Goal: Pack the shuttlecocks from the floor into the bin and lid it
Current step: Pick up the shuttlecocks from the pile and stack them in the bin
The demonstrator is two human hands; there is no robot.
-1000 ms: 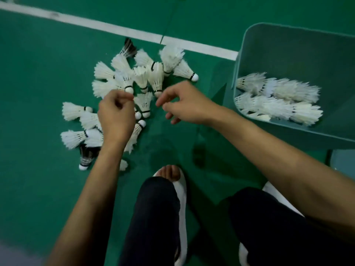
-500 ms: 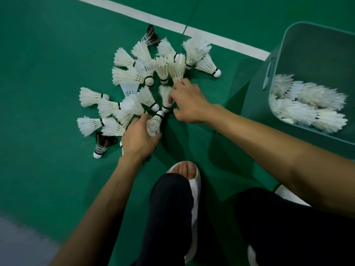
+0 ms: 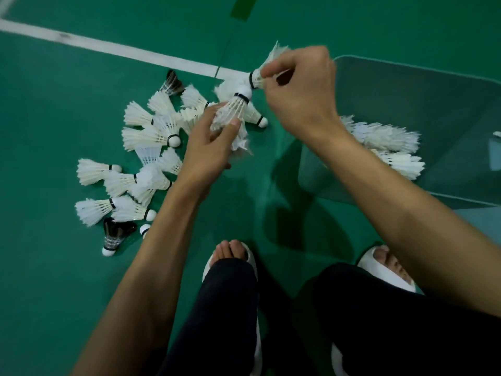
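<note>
The left hand pinches a white shuttlecock by its feather skirt, and the right hand grips a second shuttlecock just above it. Their cork ends nearly meet, probably so they can be lined up for stacking. The bin sits right of the right hand with nested rows inside. The loose pile lies left of the left hand.

Loose shuttlecocks, open bin.
White ones lie sideways in a heap on the floor, two black ones at its edges; more lie inside the grey-green bin.
</note>
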